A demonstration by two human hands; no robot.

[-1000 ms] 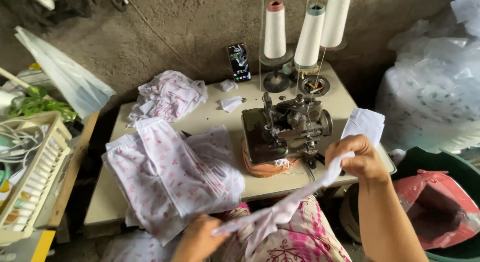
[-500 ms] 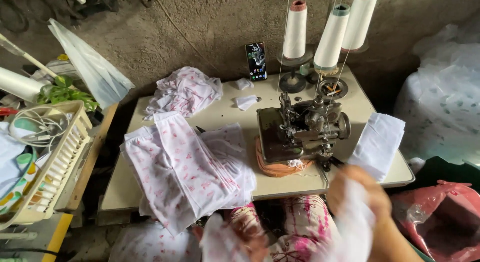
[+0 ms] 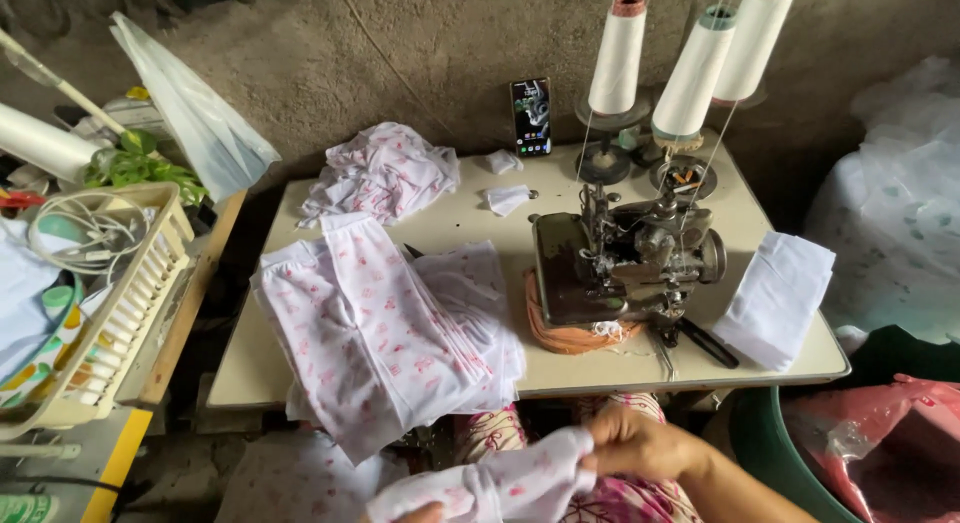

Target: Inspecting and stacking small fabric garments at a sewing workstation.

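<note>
Right hand (image 3: 640, 445): pinching end of printed cloth (image 3: 500, 483), low in frame, below table (image 3: 450, 218) edge, over lap. Left hand (image 3: 425, 513): barely in view under cloth, grip cannot tell. On table: sewing machine (image 3: 625, 268), cloth stack (image 3: 390, 333), white pile (image 3: 775, 298), phone (image 3: 531, 116), thread cones (image 3: 690, 73).

Three thread cones (image 3: 694, 75), one sewing machine (image 3: 625, 268), one phone (image 3: 531, 116), perhaps three fabric stacks (image 3: 385, 333).
</note>
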